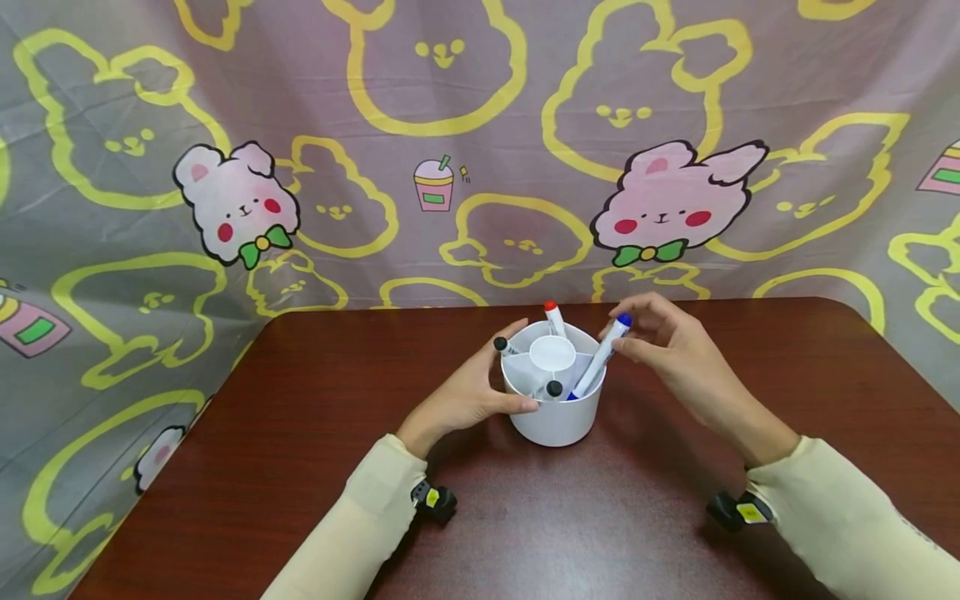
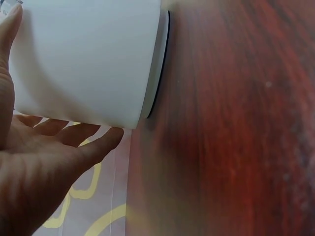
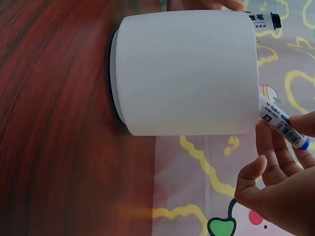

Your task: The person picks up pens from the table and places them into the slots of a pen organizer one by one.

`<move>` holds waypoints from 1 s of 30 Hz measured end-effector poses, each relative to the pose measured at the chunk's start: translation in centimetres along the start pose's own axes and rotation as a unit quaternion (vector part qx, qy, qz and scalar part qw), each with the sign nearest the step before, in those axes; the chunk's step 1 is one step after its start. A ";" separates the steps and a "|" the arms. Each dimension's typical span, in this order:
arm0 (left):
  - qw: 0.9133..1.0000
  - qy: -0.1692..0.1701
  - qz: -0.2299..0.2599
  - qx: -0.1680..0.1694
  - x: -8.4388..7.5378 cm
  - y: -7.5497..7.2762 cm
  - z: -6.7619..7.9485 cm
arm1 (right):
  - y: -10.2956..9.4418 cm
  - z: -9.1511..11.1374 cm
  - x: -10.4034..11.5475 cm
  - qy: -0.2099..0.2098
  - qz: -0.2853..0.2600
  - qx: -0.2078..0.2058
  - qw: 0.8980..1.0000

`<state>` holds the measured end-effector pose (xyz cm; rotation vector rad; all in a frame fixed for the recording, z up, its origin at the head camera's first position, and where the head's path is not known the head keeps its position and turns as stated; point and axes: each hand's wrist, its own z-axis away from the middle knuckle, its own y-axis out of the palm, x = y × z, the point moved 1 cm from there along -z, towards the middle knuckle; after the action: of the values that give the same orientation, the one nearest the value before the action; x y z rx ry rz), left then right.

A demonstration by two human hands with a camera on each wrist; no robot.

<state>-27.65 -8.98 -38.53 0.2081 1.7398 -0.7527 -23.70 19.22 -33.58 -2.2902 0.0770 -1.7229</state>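
Observation:
A white round pen holder (image 1: 553, 422) with divided compartments stands upright on the table. My left hand (image 1: 468, 390) holds it from the left, thumb at the front rim and fingers along the far side; in the left wrist view the fingertips touch the white wall. Between thumb and fingers, my right hand (image 1: 675, 354) pinches a blue-ended whiteboard marker (image 1: 602, 356) near its upper end. This marker leans, its lower end inside the right compartment. Also in the holder are a red-ended marker (image 1: 553, 315) at the back and two black-ended ones, left (image 1: 502, 344) and front (image 1: 553, 389).
The dark reddish-brown table (image 1: 300, 433) extends to both sides of the holder. Behind it hangs a curtain (image 1: 480, 150) with yellow outlines and cartoon rabbits, reaching down to the table's far edge.

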 end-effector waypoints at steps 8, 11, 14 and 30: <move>1.000 0.001 -0.012 -0.004 -0.1 0.1 -0.1 | 0.2 0.2 0.1 0.015 0.019 0.018 1.000; 1.000 -0.001 -0.018 -0.005 -0.2 0.1 0.0 | 0.2 0.2 0.0 0.021 0.035 0.024 0.999; 1.000 -0.003 -0.020 -0.006 -0.2 0.1 0.0 | 0.1 0.1 0.0 0.029 0.044 0.028 0.998; 1.000 -0.001 -0.020 -0.001 -0.2 0.0 0.0 | 0.5 0.5 -0.2 0.060 0.061 0.042 0.995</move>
<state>-27.60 -8.93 -38.29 0.1713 1.7465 -0.7787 -23.24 18.83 -34.01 -2.0775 0.1625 -1.7652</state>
